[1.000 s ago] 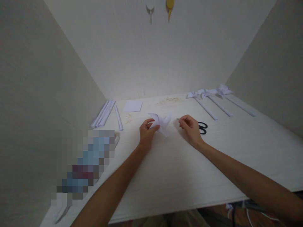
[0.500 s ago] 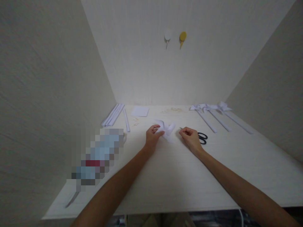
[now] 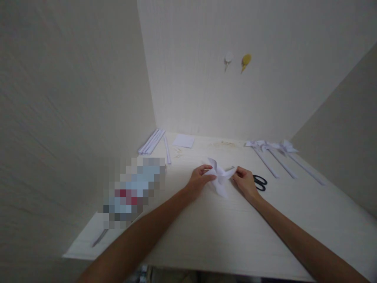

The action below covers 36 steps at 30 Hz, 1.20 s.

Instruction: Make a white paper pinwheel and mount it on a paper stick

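both hands out over the white table; left hand pinches the folded white paper pinwheel on its left side, fingers curled onto the paper; right hand pinches the pinwheel's right tip, fingers closed tight — something thin may be between them, too small to tell; pinwheel sits between the two hands, mid-table, whether lifted or resting i cannot tell; black scissors lie just beside the right hand, on its far right; further back on the right, three finished pinwheels on sticks lie side by side; back left — a bundle of rolled paper sticks, one loose stick near it, and a flat white paper square; a blurred-out patch covers something at the left edge; two hooks, one white and one yellow, on the back wall.
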{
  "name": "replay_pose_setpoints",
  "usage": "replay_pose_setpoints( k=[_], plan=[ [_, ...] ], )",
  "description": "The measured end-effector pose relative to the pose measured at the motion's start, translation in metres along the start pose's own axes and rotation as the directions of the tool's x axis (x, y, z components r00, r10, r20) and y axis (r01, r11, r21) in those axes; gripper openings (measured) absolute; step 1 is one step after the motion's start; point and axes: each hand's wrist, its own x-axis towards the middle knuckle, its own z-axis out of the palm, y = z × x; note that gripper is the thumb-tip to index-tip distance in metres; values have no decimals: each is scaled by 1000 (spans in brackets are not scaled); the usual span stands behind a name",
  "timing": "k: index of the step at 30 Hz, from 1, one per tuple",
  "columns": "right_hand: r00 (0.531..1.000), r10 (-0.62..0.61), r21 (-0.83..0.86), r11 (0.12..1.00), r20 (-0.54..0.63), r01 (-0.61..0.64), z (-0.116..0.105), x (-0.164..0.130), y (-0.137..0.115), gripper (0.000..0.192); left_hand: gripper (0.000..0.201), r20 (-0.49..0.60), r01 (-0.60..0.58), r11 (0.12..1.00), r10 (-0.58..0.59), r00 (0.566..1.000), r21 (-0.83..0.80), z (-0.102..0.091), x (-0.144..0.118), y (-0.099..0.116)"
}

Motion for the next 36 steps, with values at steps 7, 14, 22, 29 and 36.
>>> replay_pose_setpoints(
  k=[7,14,22,29,36],
  plan=[
    [997,-29,-45,998,77,33,10,8,-4,16,42,329,194,981,-178,927,-16,3,-10,4],
    [961,-214,-63,972,177,228,71,55,-27,15,43,404,303,953,-276,872,-1,0,-9,2],
    [902,-315,13,945,294,326,160,93,-38,14,41,497,356,934,-315,808,12,-6,-8,3],
    [857,-344,3,928,383,371,179,90,-35,2,43,450,383,924,-333,828,-20,-6,-7,4],
    [829,-332,-14,926,450,377,176,89,-38,8,46,457,372,928,-337,823,16,-6,-8,7]
  ],
)
